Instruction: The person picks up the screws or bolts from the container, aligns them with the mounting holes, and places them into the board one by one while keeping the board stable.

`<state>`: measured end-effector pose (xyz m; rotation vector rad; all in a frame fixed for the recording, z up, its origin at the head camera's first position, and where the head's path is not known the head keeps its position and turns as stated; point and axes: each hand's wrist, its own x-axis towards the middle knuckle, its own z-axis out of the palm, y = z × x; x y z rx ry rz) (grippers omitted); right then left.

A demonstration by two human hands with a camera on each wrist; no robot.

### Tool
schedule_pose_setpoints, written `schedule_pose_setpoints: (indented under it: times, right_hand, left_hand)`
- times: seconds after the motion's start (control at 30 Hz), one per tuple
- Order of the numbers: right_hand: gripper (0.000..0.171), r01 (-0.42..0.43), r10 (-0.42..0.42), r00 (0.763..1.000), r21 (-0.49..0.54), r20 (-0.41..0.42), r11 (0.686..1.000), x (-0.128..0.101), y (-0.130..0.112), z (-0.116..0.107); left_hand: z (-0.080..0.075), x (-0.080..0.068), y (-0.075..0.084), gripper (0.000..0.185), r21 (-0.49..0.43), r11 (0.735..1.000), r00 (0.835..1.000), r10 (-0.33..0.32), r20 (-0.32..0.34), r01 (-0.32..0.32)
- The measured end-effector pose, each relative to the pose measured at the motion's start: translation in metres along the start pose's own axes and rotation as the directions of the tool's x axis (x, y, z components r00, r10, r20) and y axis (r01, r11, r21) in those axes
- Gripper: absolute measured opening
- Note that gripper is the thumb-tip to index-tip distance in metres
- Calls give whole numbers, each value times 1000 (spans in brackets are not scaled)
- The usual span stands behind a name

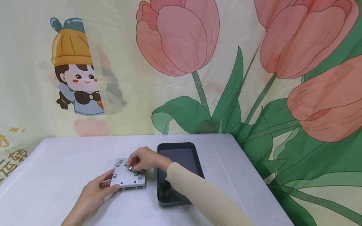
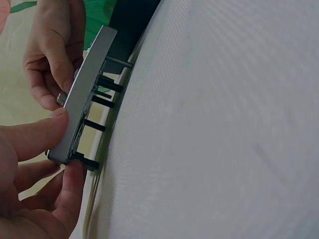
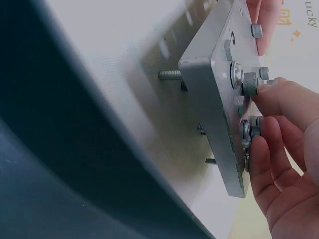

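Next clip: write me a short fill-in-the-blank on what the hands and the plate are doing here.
1. The left hand holds the metal plate by its near ____ corner.
2. The right hand pinches a ____ on top of the plate.
3. To the right of the plate lies a dark ____.
4. The table is covered with a ____ cloth.

Missing words: left; bolt; tray; white

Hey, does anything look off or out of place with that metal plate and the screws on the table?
Nothing looks damaged or spilled. The metal plate stands on its screws' shanks, raised off the white tablecloth. The left hand holds its near corner while the right hand pinches a screw. The black tray sits beside it.
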<state>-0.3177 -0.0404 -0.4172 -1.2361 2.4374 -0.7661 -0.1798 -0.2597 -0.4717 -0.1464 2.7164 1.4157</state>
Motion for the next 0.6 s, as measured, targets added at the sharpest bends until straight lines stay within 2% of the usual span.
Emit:
schedule_pose_setpoints:
  times: [0.17,0.3,0.47,0.6]
  right_hand:
    - [19,-6,6,1000,-4,-15,1000,0,0,-1]
    - [21,21,-21,999,0,-37,1000,-12,-2,-13]
    - [28,18,-19,992,-8,-124,1000,-49,1,-44]
    - [35,-29,16,965,-48,-260,998,-93,5,-74]
  left_hand:
    - [-3,0,-2,93,-2,1000,1000,-19,5,19]
    - [-6,0,-1,94,-19,999,999,-33,11,33]
    - [-13,-3,0,92,29,1000,1000,5,26,-6]
    - [-29,-5,3,87,138,986,995,95,16,-97]
